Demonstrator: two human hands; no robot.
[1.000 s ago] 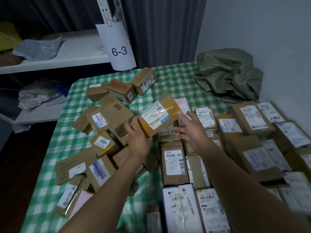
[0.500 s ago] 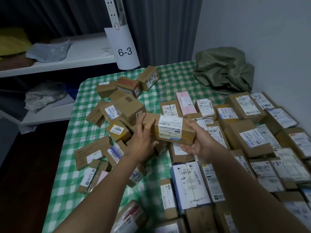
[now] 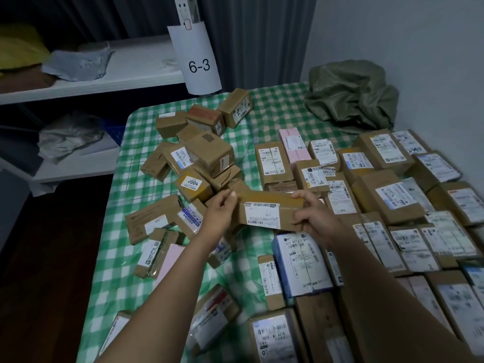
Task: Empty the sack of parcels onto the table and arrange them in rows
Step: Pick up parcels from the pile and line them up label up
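Head view. A long brown box [image 3: 264, 210] is held level above the worktop [image 3: 125, 205], between the loose pile [image 3: 204, 153] on the left and the rows [image 3: 392, 195] on the right. The left hand [image 3: 220, 210] pinches its left end, thumb on the top edge. The right hand [image 3: 311, 218] grips its right end, thumb above and fingers curled beneath. The label faces up and toward the camera. The sack [image 3: 351, 98] lies crumpled in the far right corner, well apart from the box.

The step in hand appears to be setting this box into the rows. A bare patch of worktop shows just under the box, at the left edge of the rows and on the far side of the blue-and-white parcel [image 3: 301, 260]. Good practice would be to turn the box so that its long side runs near-to-far like its neighbours, keep the label up, and lower it flat with both ends supported. Its sides should then touch the adjoining parcels without covering their labels. The left forearm crosses above the pile, so a low sweep could scatter it.
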